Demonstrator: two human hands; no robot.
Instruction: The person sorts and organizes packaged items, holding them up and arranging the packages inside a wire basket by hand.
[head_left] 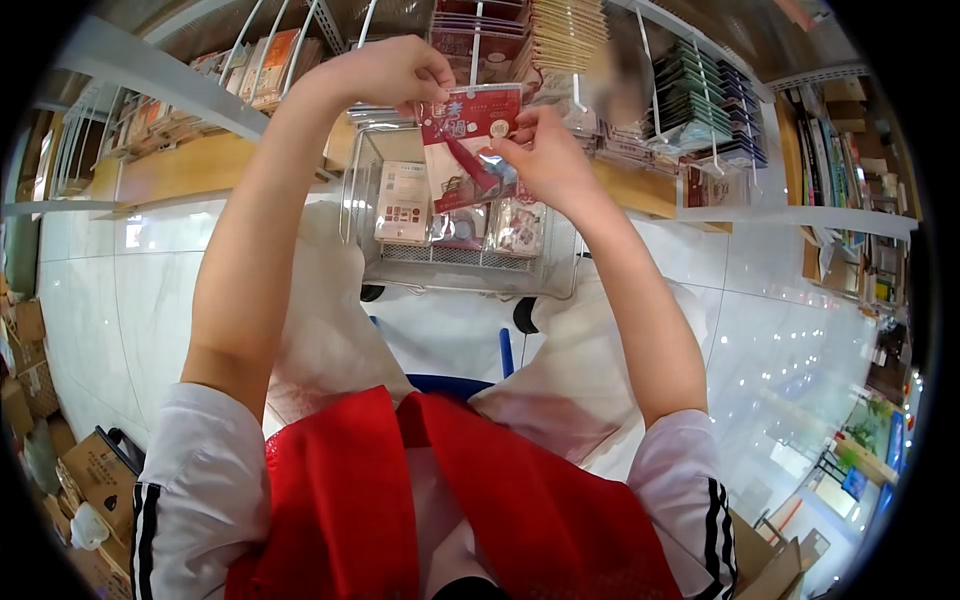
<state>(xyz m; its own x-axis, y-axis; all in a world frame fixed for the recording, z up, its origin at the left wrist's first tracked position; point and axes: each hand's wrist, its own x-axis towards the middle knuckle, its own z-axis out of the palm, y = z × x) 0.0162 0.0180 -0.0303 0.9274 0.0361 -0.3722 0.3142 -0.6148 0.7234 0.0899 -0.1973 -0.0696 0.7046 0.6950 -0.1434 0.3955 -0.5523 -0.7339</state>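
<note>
A red flat packet in clear plastic [465,135], with white printed characters, is held up between my two hands. My left hand [400,72] pinches its upper left corner. On its right edge, the thumb and fingers of my right hand [545,150] grip it. Directly below is a grey wire basket [455,272], partly covered by the packet. In it lie a cream printed pack [404,200] on the left and a clear-wrapped patterned pack [520,225] on the right, with another wrapped pack between them.
White wire racks ahead hold yellow packets [568,35], green packets [690,95] and dark blue packets [740,115]. Orange and white books [270,65] stand on the left shelf. A bookshelf [825,150] is at right. Cardboard boxes [100,475] sit at lower left.
</note>
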